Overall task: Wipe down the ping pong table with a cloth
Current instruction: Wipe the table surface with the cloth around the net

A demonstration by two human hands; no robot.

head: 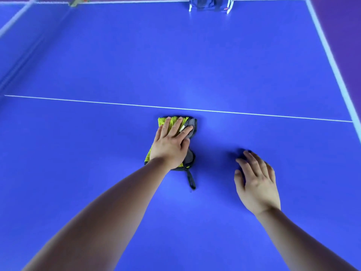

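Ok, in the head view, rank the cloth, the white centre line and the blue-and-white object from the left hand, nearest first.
1. cloth, pressed under the left hand.
2. white centre line, just beyond the cloth.
3. blue-and-white object, at the far edge of the table.

Folded yellow-and-grey microfibre cloth (161, 121) on blue ping pong table (117, 55), just before thin white centre line (254, 114). Left hand (170, 145) flat on cloth. Right hand (257, 184) right of cloth, apart.
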